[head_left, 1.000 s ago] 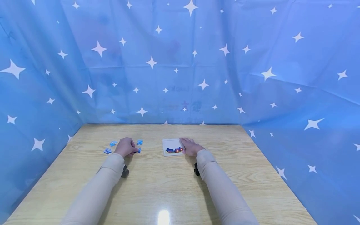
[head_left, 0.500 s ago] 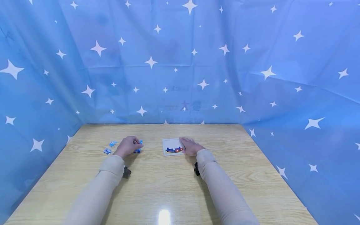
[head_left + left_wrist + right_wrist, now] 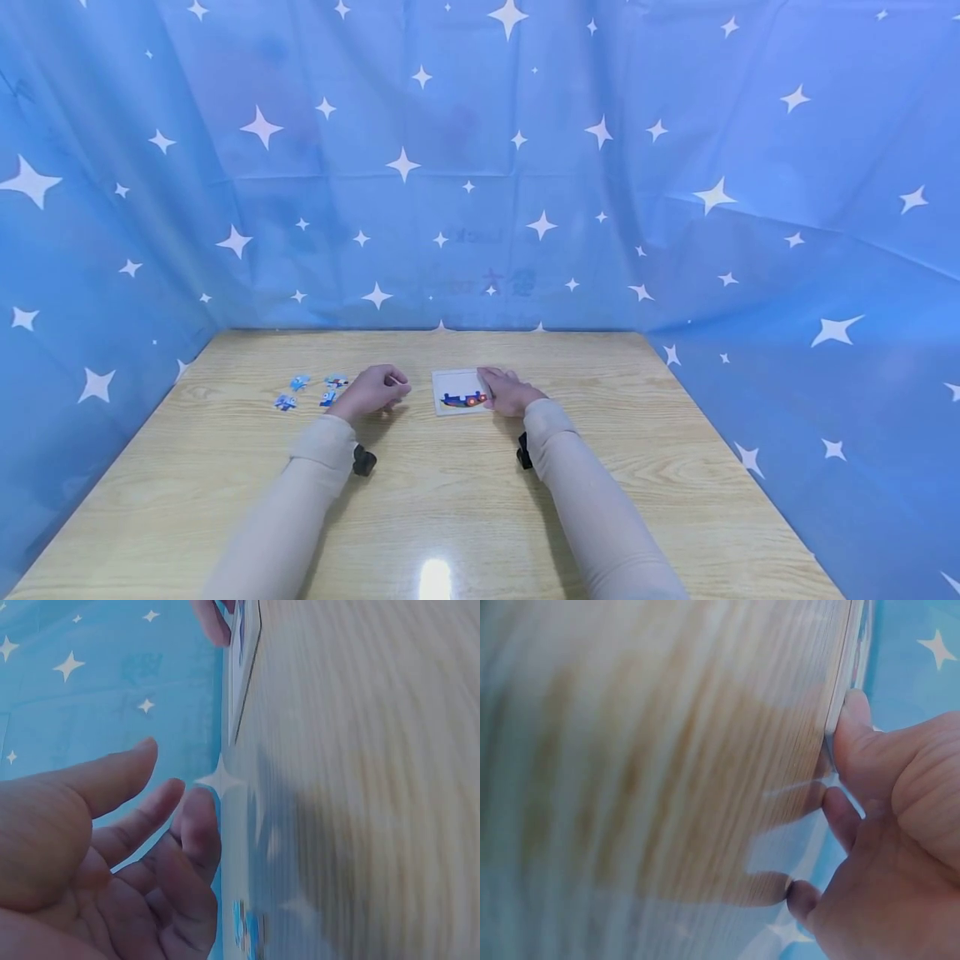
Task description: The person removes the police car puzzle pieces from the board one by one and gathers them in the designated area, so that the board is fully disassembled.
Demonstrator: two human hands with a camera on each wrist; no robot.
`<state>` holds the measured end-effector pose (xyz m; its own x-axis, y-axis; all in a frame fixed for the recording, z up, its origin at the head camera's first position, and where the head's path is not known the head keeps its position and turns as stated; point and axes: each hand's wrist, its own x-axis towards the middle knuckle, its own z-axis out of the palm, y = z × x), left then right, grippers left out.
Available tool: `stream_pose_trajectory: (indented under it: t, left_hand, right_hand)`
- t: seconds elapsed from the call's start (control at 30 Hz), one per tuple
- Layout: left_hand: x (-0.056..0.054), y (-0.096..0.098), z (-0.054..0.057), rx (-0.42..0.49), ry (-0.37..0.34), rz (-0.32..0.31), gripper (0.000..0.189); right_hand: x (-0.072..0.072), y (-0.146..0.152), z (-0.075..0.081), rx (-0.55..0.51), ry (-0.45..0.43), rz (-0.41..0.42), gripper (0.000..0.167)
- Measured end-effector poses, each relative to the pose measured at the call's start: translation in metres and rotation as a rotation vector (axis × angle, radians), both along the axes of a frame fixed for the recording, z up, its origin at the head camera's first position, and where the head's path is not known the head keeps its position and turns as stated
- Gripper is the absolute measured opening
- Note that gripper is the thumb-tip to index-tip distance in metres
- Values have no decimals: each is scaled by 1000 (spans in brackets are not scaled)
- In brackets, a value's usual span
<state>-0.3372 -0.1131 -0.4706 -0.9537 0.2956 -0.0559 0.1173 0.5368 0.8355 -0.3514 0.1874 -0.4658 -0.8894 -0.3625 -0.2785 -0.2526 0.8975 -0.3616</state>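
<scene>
My left hand hovers low over the table, left of the white puzzle board. Its fingers are loosely bent, thumb apart, and no piece shows between them in the left wrist view. A blue-and-red picture strip lies along the board's near side; the rest of its face is pale. My right hand holds the board at its right edge, the thumb against the rim. Blue puzzle pieces lie left of my left hand: one, another, a third and more by the wrist. The table under this hand is hidden.
The wooden table stretches toward me and to both sides. A blue curtain with white stars hangs along its back and sides. Black wrist cameras sit under the left cuff and right cuff.
My left hand has moved right, toward the board, uncovering blue pieces on its left and hiding the spot where two others lay. My right hand and the board have stayed in place.
</scene>
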Motion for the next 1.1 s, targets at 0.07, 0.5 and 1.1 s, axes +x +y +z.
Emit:
stream_pose_trajectory:
  t: [0.07, 0.5, 1.1]
  left_hand:
    - [1, 6, 0, -11, -1, -7, 27]
    - [1, 46, -1, -70, -34, -47, 37]
    - [-8, 69, -15, -262, 60, -14, 26]
  right_hand:
    - [0, 0, -1, -6, 0, -2, 69]
    - [0, -4, -4, 9, -2, 0, 69]
    - [-2, 0, -2, 2, 13, -17, 69]
